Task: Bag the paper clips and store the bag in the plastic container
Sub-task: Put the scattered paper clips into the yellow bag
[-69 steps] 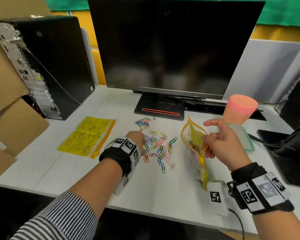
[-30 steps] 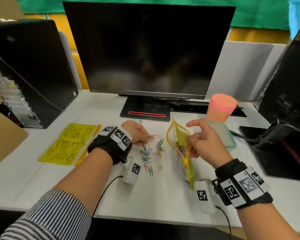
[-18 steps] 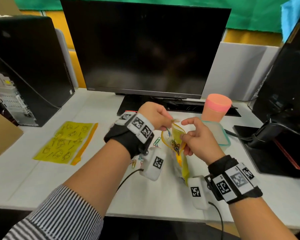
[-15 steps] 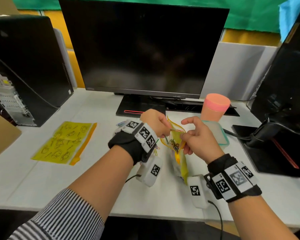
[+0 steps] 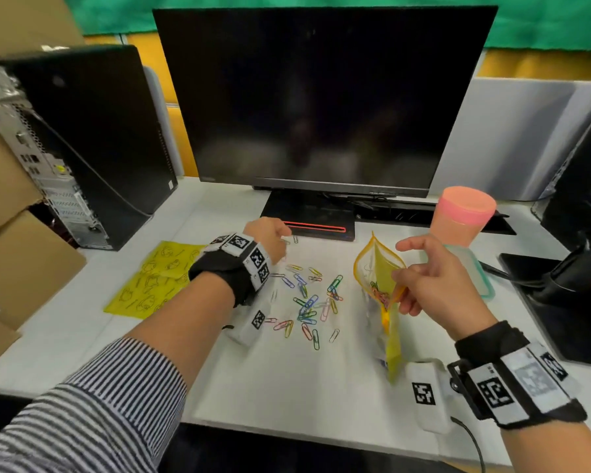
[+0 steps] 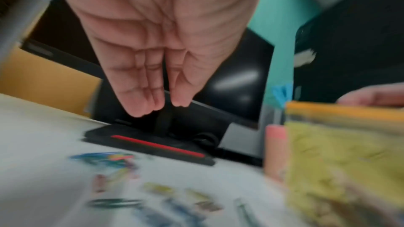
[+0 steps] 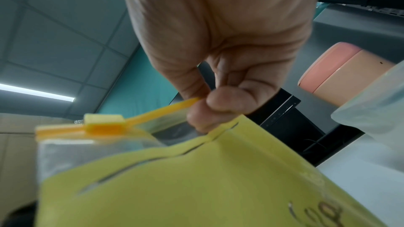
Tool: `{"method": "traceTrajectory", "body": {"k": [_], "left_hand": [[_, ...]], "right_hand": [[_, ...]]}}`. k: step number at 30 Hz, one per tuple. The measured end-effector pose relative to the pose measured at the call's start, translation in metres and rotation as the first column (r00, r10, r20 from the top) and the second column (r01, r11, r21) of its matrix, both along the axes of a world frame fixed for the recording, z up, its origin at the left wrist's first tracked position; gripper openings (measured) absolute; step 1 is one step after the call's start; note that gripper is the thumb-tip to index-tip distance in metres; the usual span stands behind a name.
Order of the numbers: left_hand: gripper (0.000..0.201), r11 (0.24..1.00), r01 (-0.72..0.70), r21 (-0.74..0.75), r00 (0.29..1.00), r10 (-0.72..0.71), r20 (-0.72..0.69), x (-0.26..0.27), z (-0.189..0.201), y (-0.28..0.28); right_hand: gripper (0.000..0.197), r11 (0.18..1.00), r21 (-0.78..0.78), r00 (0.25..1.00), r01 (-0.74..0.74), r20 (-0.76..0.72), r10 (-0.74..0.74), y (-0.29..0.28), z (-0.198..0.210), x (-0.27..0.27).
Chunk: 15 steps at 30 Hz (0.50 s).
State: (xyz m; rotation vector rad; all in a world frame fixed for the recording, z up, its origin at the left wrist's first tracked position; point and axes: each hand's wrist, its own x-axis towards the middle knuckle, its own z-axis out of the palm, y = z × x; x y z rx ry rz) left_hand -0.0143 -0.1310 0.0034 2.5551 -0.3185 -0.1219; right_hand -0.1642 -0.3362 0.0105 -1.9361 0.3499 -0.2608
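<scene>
Several coloured paper clips (image 5: 307, 302) lie scattered on the white desk; in the left wrist view the paper clips (image 6: 109, 158) are blurred. My left hand (image 5: 280, 244) hovers over their far left edge near the monitor base. Its fingers (image 6: 140, 92) point down, straight, and hold nothing. My right hand (image 5: 398, 291) pinches the orange zip rim of a yellow bag (image 5: 379, 264), holding it upright with its mouth open. A few clips show inside it. The right wrist view shows the pinch of my right hand (image 7: 203, 103) on the bag (image 7: 196, 179). A clear container with a teal rim (image 5: 485, 285) sits behind my right hand.
A pink tumbler (image 5: 464, 216) stands beside the container. A black monitor (image 5: 321, 97) and its base (image 5: 311, 220) fill the back. A second yellow bag (image 5: 157, 278) lies flat at left, near a PC tower (image 5: 82, 138) and cardboard boxes (image 5: 14, 250). Black equipment (image 5: 577, 268) sits at right.
My left hand has left the bag's mouth and moved back left over the clips near the monitor base, empty. My right hand still holds the bag open.
</scene>
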Motion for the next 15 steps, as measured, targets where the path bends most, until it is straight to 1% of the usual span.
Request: {"method": "traceTrajectory", "body": {"k": [2, 3, 5, 7, 9, 11, 13, 15], "left_hand": [[0.047, 0.982, 0.046, 0.182, 0.997, -0.034, -0.069, 0.02, -0.003, 0.008], [0.053, 0.957, 0.094, 0.273, 0.993, -0.07, -0.098, 0.026, -0.003, 0.009], [0.059, 0.877, 0.204, 0.436, 0.978, -0.165, -0.127, 0.034, -0.004, 0.003], [0.063, 0.785, 0.29, 0.547, 0.957, -0.249, -0.15, 0.039, -0.01, -0.006], [0.073, 0.718, 0.352, 0.601, 0.935, -0.299, -0.19, 0.044, -0.018, -0.018], [0.076, 0.683, 0.378, 0.625, 0.924, -0.321, -0.208, 0.049, -0.024, -0.032], [0.068, 0.663, 0.388, 0.64, 0.921, -0.315, -0.231, 0.053, -0.029, -0.041], [0.061, 0.678, 0.355, 0.643, 0.935, -0.265, -0.236, 0.065, -0.041, -0.043]], "right_hand": [[0.03, 1.0, 0.016, 1.0, -0.008, 0.006, 0.008, 0.0, 0.001, -0.001], [0.031, 1.0, 0.021, 1.0, -0.012, 0.009, 0.012, 0.0, 0.001, -0.001], [0.031, 0.999, 0.028, 1.0, -0.02, 0.016, 0.02, -0.001, 0.001, -0.001], [0.032, 0.999, 0.038, 0.999, -0.026, 0.023, 0.025, -0.002, 0.001, -0.001], [0.032, 0.998, 0.05, 0.999, -0.03, 0.026, 0.029, -0.004, 0.001, -0.001], [0.031, 0.998, 0.057, 0.999, -0.033, 0.028, 0.032, -0.006, 0.0, -0.001], [0.032, 0.998, 0.056, 0.999, -0.035, 0.03, 0.034, -0.008, -0.002, -0.001], [0.033, 0.998, 0.043, 0.999, -0.036, 0.032, 0.034, -0.01, -0.002, -0.001]]}}
